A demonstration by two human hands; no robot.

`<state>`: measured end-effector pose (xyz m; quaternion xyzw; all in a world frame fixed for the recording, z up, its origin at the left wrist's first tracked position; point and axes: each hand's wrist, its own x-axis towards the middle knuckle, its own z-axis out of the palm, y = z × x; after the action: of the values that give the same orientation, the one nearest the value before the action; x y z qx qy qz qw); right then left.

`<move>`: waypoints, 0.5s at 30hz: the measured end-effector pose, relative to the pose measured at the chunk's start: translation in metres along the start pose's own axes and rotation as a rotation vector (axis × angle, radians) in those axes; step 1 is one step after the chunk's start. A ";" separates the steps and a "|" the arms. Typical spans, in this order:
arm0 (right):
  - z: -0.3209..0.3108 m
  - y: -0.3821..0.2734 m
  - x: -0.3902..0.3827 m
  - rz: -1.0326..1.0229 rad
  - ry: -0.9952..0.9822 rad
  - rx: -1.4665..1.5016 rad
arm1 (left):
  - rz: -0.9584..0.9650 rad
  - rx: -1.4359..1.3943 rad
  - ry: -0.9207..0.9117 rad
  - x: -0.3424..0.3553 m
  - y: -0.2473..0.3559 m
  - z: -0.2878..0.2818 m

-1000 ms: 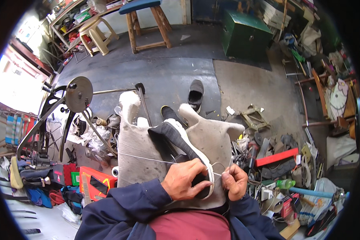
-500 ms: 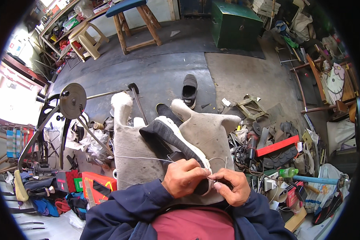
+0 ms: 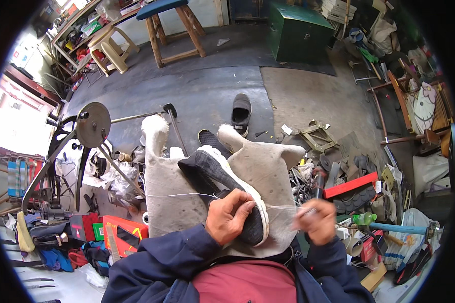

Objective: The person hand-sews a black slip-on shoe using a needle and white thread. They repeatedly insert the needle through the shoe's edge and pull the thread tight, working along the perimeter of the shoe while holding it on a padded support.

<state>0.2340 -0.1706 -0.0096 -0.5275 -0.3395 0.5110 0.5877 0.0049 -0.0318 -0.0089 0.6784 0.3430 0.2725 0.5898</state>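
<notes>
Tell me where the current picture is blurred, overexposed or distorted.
Head view: right hand smeared by motion, left hand and shoe clearer; head view: bright opening at left, washed out white; head view: fisheye bending, black corners.

A spotted grey cloth (image 3: 172,217) carries a white-soled black shoe (image 3: 226,178), while the floor (image 3: 187,91) beyond bears a cream plastic stool (image 3: 106,45), a blue-seated wooden stool (image 3: 159,8), a green chest (image 3: 299,38), a dark slip-on shoe (image 3: 241,105) and, to the right, an angular metal frame (image 3: 319,137) near a heap of clutter (image 3: 334,175).
</notes>
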 end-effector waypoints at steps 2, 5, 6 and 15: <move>-0.027 0.002 0.011 -0.197 0.261 0.548 | 0.015 0.001 0.007 0.000 0.000 0.000; -0.047 -0.006 0.023 -0.165 0.806 0.854 | 0.058 0.009 0.008 0.001 -0.001 0.001; -0.041 -0.006 0.023 -0.167 0.719 0.673 | 0.068 0.014 0.010 0.001 -0.001 0.001; 0.038 0.000 0.019 0.087 -0.036 -0.570 | 0.048 0.029 0.022 0.002 0.000 0.001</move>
<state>0.2034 -0.1418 -0.0043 -0.6762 -0.4568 0.4290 0.3873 0.0072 -0.0306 -0.0087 0.6920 0.3371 0.2888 0.5693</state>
